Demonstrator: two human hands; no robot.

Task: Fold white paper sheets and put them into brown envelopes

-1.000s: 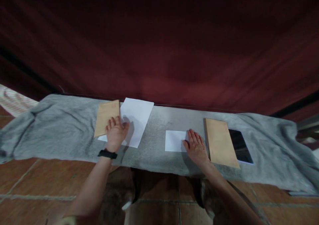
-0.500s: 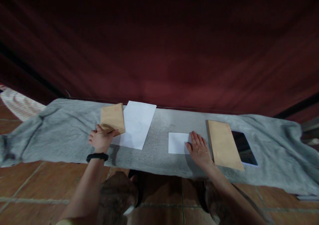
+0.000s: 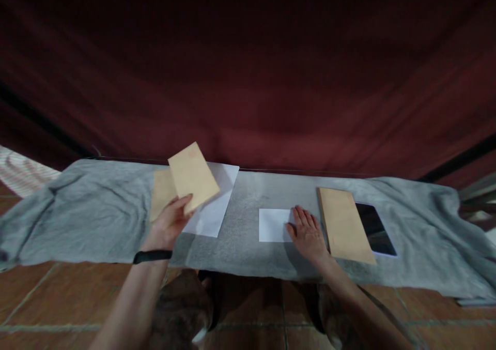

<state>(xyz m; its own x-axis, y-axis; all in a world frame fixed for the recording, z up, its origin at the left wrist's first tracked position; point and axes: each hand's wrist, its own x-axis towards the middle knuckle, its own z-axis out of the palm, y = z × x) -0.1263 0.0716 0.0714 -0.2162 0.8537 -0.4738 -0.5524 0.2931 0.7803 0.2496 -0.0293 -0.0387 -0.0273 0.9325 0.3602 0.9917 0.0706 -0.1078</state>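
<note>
My left hand [image 3: 173,222] grips a brown paper envelope [image 3: 194,176] by its near edge, thumb on top, and holds it tilted above the cloth. Beneath it, partly covered, lie another brown envelope [image 3: 159,192] and a large white sheet of paper [image 3: 211,221]. My right hand [image 3: 308,234] rests flat with fingers extended on the right end of a small white paper [image 3: 274,226]. Just right of that hand is a thick stack of brown envelopes [image 3: 346,225].
A grey cloth [image 3: 248,254] covers the long narrow surface. A dark-screened tablet [image 3: 375,228] lies partly under the right envelope stack. Behind hangs a dark red fabric [image 3: 248,91]. Tiled floor [image 3: 50,293] shows in front.
My left hand has lifted an envelope off the left pile and swung it to the right over the large sheet, uncovering another envelope. My right hand has stayed on the small paper.
</note>
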